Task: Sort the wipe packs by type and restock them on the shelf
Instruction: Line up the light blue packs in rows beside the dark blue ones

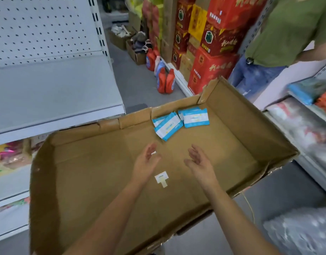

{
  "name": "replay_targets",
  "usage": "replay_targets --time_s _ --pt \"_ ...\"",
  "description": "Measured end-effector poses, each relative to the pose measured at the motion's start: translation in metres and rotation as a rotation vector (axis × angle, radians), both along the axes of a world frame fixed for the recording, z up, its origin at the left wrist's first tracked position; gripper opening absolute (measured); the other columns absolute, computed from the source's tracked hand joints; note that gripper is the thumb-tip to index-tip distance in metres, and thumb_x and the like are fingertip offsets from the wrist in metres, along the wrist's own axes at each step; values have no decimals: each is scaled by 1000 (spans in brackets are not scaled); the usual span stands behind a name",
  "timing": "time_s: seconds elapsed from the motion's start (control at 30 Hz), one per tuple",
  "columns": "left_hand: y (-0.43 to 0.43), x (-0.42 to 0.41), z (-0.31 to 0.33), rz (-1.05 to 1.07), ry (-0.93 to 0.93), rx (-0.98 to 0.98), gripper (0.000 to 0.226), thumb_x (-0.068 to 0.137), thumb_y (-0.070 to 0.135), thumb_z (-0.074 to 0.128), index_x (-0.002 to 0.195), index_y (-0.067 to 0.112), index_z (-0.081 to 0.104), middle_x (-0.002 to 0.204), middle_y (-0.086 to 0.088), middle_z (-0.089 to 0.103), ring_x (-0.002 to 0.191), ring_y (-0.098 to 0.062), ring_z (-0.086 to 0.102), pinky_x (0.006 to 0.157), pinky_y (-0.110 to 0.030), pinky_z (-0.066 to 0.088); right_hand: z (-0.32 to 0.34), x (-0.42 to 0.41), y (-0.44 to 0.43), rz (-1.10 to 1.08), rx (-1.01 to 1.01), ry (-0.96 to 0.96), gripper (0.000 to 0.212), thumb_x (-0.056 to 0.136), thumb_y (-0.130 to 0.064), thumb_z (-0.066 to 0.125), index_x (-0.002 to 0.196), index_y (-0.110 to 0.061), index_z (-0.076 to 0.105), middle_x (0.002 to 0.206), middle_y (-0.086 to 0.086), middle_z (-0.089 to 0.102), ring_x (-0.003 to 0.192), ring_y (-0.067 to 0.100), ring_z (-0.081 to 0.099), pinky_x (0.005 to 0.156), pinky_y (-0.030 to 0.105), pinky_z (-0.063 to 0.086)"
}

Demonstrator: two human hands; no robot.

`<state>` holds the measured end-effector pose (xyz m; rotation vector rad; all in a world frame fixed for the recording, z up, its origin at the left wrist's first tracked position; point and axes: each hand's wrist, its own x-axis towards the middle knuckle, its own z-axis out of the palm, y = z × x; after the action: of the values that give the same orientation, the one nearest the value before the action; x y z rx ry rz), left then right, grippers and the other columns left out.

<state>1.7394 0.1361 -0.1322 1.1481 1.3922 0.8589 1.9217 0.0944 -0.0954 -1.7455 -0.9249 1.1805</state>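
— Both hands are hovering empty inside the cardboard box (250, 116). The left hand (146, 159) and the right hand (199, 161) are each showing loose, nearly straight fingers, palms turned toward one another, gripping nothing.

— So which step is going on?

— The pick-up, by my reading. The fingers are pointing toward the wipe packs (168, 127), and nothing is being carried to the shelf (53, 92) yet.

— Where are the packs lying?

— They are lying on the box floor against the far wall, ahead of the fingertips and apart from them. One overlapping clump is sitting tilted, beyond the left hand. A second clump (195, 117) is sitting just beside it on the right, squarer to the wall.

— Are they all one type?

— All are showing blue and white wrappers, but the print is too blurred for me to tell.

— What is the next move asking for?

— I am thinking each hand is going to need more forward reach, then a closing grip on a clump. The overlapping packs are looking slippery, so a firm pinch is seeming wise. After that comes a lift over the box's left wall, since the grey shelf is standing to the left and higher.

— Anything else in there?

— Only a small white label scrap (161, 178), which is lying on the floor between the forearms.
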Motion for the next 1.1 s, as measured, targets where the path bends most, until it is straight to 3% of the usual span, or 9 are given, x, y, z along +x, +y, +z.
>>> replay_targets --time_s 0.2,0.33,0.43,0.53,0.63,0.77,0.9,1.03,1.1 --pt "54 30 -13 27 198 19 51 91 12 66 140 20 53 133 10 58 128 -12 55 98 -19 38 -16 55 60 -29 -57 -95 60 89 -3 67 144 -15 47 138 5 56 125 13 53 107 28 41" --pt "88 48 -8 32 349 87 53 93 8 63 144 17 50 134 8 56 118 -1 49 81 4 32 -29 89 99 4 -91 -165 56 87 -6 69 140 -13 51 134 3 57 117 10 54 100 25 42" --pt "116 62 -9 25 442 88 54 94 8 60 144 26 48 143 -2 54 127 -14 51 89 -10 35 -39 117 135 1 -94 -183 52 88 -4 66 136 -15 52 132 -1 57 122 11 54 106 30 45" --pt "138 78 -11 41 485 115 53 93 10 61 142 27 49 141 -2 55 130 -19 49 97 -22 38 -47 139 172 21 -80 -176 48 87 7 63 128 -17 53 122 -5 61 105 8 60 85 12 51" --pt "153 91 -17 65 588 54 56 92 17 65 144 25 46 137 -5 56 127 -23 52 99 -30 44 -57 156 206 40 -41 -244 44 84 6 68 124 -9 55 124 5 66 107 16 65 95 30 54" --pt "160 98 -28 -16 720 -123 77 85 28 74 148 35 31 123 -3 61 109 -28 62 88 -44 54 -59 168 231 121 -68 -319 49 83 -6 77 126 -10 54 116 1 67 100 15 65 89 32 55" --pt "155 105 -31 -82 678 -201 100 73 19 86 149 41 26 101 -4 61 87 -23 62 72 -32 51 -70 175 243 198 -65 -371 43 81 -13 81 119 -15 60 113 1 70 94 16 68 74 26 52" --pt "155 101 -29 -96 669 -269 54 69 13 87 113 28 60 107 0 59 98 -20 60 76 -26 46 -85 181 253 265 -126 -292 25 78 -11 81 99 -15 68 104 4 75 86 17 70 81 41 60" --pt "157 99 -29 -85 683 -223 44 64 10 88 86 31 57 104 -2 61 98 -22 59 77 -28 46 -88 186 259 280 -134 -238 23 78 -7 80 96 -15 69 101 5 75 86 18 71 82 40 60"
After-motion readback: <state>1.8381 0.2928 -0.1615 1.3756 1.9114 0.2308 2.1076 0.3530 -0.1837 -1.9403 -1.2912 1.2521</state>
